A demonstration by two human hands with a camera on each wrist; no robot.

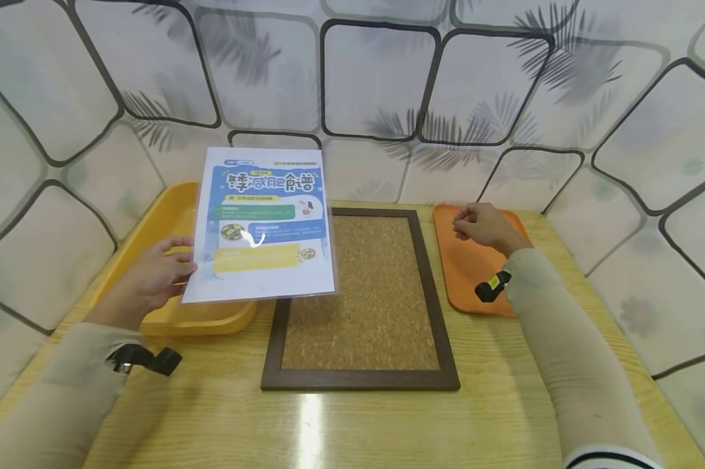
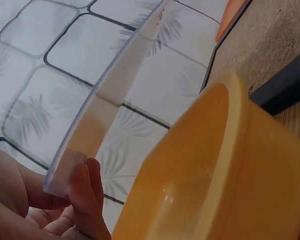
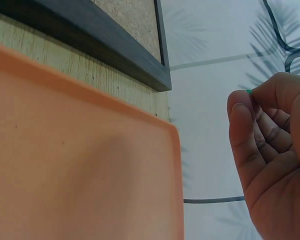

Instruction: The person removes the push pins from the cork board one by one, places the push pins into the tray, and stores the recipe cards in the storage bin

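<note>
My left hand [image 1: 155, 277] grips the left edge of a laminated poster [image 1: 264, 221] with blue, green and yellow print panels. In the left wrist view, thumb and fingers pinch the clear sheet [image 2: 92, 120] near its corner. The poster is held up, overlapping a yellow plastic bin [image 1: 211, 327] and the upper left of a cork board [image 1: 360, 306] in the head view. Over an orange tray [image 1: 460, 280], my right hand [image 1: 483, 225] pinches a tiny green thing [image 3: 249, 91] between thumb and fingertip. Only a speck of it shows; the rest is hidden by the fingers.
The cork board has a dark brown frame [image 1: 360, 380] and lies flat on the wood-grain table [image 1: 364, 430]. The bin stands to its left, the tray to its right. Patterned fabric walls [image 1: 381, 78] close off the back and both sides.
</note>
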